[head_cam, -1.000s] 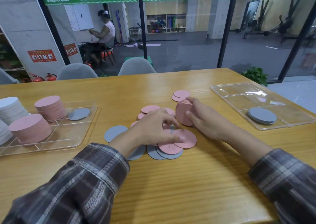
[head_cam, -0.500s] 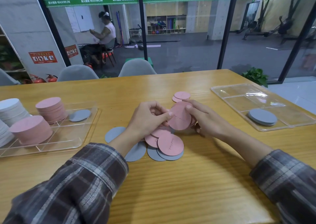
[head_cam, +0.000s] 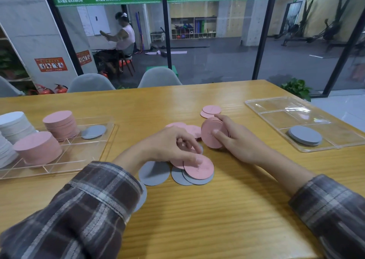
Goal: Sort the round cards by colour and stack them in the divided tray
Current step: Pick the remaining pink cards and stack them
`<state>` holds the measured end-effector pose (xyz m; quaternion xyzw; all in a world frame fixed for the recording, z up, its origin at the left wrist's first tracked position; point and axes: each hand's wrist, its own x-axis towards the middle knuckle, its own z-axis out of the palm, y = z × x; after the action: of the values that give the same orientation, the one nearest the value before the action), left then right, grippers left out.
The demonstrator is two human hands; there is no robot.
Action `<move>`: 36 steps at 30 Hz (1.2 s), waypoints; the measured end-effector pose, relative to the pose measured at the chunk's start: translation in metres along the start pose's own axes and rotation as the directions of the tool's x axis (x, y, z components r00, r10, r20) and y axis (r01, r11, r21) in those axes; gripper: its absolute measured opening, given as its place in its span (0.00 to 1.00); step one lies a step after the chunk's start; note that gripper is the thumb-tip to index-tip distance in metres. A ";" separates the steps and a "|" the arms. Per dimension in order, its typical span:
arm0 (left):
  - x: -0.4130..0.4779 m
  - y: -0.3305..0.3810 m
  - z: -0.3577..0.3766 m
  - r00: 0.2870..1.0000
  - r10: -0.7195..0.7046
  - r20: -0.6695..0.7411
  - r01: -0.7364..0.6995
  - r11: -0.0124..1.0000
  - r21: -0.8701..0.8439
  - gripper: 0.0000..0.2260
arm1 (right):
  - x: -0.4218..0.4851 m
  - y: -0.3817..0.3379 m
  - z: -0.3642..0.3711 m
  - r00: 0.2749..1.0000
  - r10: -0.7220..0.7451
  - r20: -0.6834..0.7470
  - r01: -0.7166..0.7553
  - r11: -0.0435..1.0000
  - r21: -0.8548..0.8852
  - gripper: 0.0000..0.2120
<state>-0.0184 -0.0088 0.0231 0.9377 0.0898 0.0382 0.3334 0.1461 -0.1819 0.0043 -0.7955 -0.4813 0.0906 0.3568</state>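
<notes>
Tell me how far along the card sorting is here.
Partly done. Done: the left tray holds two pink stacks, white stacks and a grey card; the right tray holds a small grey stack. In hand: the right hand grips a pink bundle, and the left hand touches a loose pink card. Left: mixed pink and grey cards on the table.

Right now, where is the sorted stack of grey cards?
In the head view, the grey stack lies on the right, in the near compartment of the clear tray, beyond the right hand holding pink cards.
</notes>
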 end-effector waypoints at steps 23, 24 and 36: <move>0.008 -0.009 0.014 0.884 -0.254 -0.393 0.009 0.849 -0.528 0.07 | 0.004 -0.006 0.011 0.997 0.045 0.058 -0.061 0.943 0.328 0.20; 0.008 -0.008 0.015 0.882 -0.252 -0.398 0.007 0.852 -0.523 0.08 | 0.004 -0.007 0.012 0.997 0.043 0.066 -0.062 0.943 0.326 0.20; -0.005 -0.022 0.000 0.926 -0.051 -0.374 0.116 0.981 0.155 0.15 | 0.003 -0.003 0.011 0.997 -0.078 0.024 0.079 0.996 -0.029 0.28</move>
<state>-0.0268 0.0074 0.0091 0.9348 0.1936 0.1909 0.2286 0.1404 -0.1737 -0.0013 -0.7800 -0.5175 0.0783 0.3429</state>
